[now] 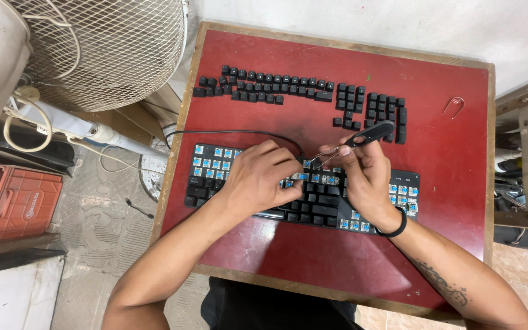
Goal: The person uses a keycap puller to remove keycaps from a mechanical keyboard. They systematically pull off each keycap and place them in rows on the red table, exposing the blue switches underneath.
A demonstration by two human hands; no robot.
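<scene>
While the left hand [258, 180] is pressing curled fingers onto the black mechanical keyboard [300, 192] lying mid red wooden table [459, 159], right hand [365, 177] pinching black-handled wire keycap puller [352, 142], removed black keycaps [300, 91] lying beyond.

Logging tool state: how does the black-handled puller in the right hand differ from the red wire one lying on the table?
The black-handled puller is held in the right hand, wire loops aimed at the keyboard; the red wire puller lies untouched near the table's far right corner. The first has a thick black grip, the second is bare thin wire. Both end in wire loops.
</scene>
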